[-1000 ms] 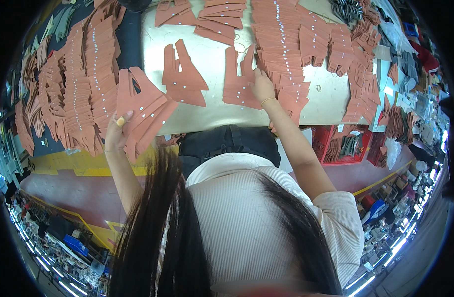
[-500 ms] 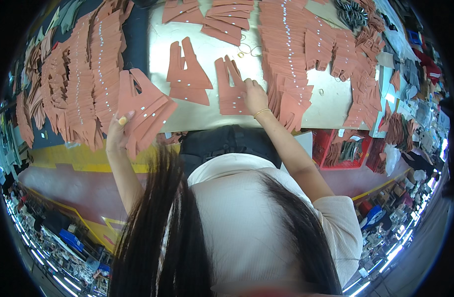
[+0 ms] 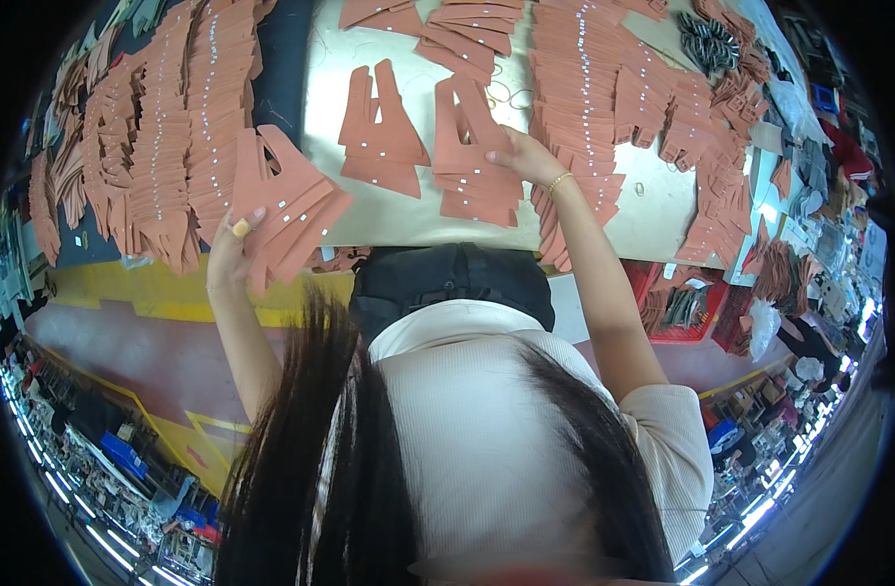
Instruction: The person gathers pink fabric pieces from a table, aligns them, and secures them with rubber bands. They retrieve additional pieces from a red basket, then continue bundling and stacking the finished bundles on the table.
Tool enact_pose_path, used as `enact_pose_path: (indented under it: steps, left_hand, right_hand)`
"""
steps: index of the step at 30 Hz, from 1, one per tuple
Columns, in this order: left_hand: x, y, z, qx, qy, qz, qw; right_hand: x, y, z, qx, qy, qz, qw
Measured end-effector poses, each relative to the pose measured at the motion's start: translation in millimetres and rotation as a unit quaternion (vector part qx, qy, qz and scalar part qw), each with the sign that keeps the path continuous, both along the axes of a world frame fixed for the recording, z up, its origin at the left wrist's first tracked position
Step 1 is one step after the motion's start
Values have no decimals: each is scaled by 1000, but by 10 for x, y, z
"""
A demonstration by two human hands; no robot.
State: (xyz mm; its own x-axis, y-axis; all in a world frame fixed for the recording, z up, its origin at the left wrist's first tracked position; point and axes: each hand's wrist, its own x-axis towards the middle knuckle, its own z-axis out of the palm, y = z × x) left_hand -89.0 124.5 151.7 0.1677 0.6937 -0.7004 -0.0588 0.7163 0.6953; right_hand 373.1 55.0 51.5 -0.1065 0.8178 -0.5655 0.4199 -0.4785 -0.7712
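Observation:
My left hand (image 3: 229, 252) grips a fan of flat reddish-brown cut pieces (image 3: 286, 207) with slotted tops and small white stickers, at the table's front left. A yellow band is on one of its fingers. On the table's pale top, my right hand (image 3: 530, 159) pinches the right edge of a similar slotted piece (image 3: 465, 132), thumb on top. That piece lies over several others, spread downward beneath it. Between the hands rests another small overlapping group of pieces (image 3: 381, 137), touched by neither hand. My right fingertips are hidden under the piece.
Long overlapping rows of the same pieces lie left (image 3: 208, 117) and right (image 3: 579, 107). More pieces (image 3: 462, 34) sit at the back. A dark striped bundle (image 3: 708, 41) is at the far right. Rubber bands (image 3: 639, 188) lie on the table; a red crate (image 3: 684, 327) stands below its edge.
My right hand has moved slightly away from me and right, with a slotted piece now spread over the pile there. The left hand keeps its fan. The whole view has shifted a little.

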Motion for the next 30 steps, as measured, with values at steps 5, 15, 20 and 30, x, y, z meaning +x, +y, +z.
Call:
enact_pose_path:
  steps: [5,15,20,30]
  left_hand:
    - [-37,-24,-27,5,-18,-12,1000]
    - [-56,13,-27,4,-13,-2,1000]
    - [7,101,-34,-5,-26,-16,1000]
    - [1,197,64,7,19,-28,999]
  right_hand:
    - [82,30,-271,-14,-167,57,984]
    - [-1,-132,202,43,-160,2,986]
    - [-84,-93,362,-2,68,-60,996]
    - [-329,-335,-311,77,-300,-26,951]
